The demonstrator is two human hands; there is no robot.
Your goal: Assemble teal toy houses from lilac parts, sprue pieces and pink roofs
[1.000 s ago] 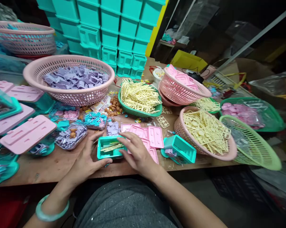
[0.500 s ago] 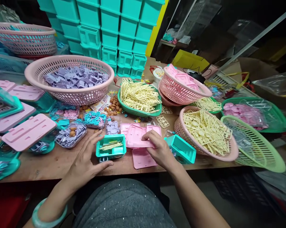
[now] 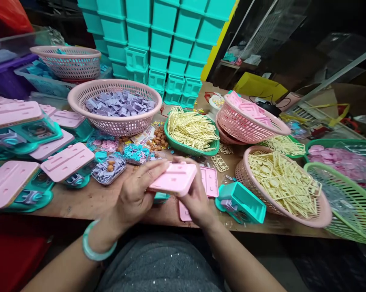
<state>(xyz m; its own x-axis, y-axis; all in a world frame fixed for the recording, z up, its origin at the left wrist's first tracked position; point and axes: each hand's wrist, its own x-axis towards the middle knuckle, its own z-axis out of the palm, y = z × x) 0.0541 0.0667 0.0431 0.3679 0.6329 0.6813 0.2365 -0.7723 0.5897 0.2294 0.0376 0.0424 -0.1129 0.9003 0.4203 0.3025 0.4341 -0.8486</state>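
- Pink flat plastic lid (image 3: pixel 174 178) with raised slots is up off the wooden surface (image 3: pixel 88 200), held level between both hands, just above a teal plastic box (image 3: pixel 161 197) that's mostly hidden under it.
- Left hand (image 3: pixel 134 194) is curled around the lid's near-left edge, fingers closed on it; there's a pale green bangle (image 3: pixel 94 249) on that wrist.
- Right hand (image 3: pixel 195 194) grips the lid's right side from underneath, thumb on top.
- More pink lids (image 3: pixel 209 181) lie flat just right of the hands, with another teal box (image 3: pixel 242 202) tipped beside them.
- Round pink basket of cream plastic sprues (image 3: pixel 281 182) sits at the right, and a pink basket of lilac parts (image 3: pixel 118 104) sits further back left.
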